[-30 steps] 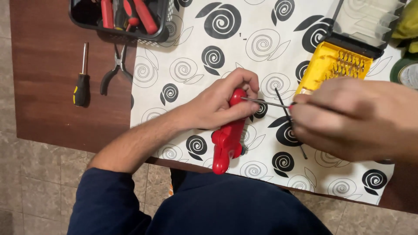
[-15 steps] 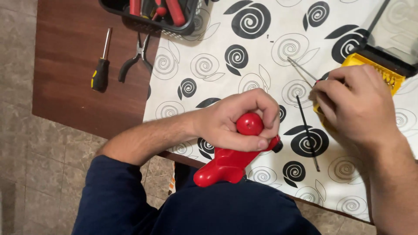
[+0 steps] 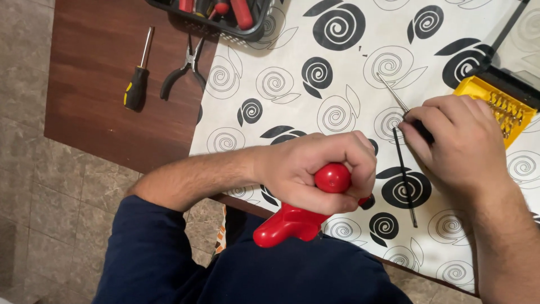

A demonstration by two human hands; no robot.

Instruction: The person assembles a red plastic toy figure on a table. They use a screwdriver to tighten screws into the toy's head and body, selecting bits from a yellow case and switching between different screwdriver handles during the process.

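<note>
Left hand (image 3: pixel 315 171): fist wrapped around red handle (image 3: pixel 292 217) at desk (image 3: pixel 107 84) near edge.
Right hand (image 3: pixel 458 143): fingers pinching thin metal rod (image 3: pixel 391 93).

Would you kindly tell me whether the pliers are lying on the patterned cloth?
No, the pliers lie on the bare brown table, just left of the cloth and beside the screwdriver.

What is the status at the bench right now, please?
Left hand clenched on red handle. Right hand pinching thin metal rod. Black rod lying between them.
</note>
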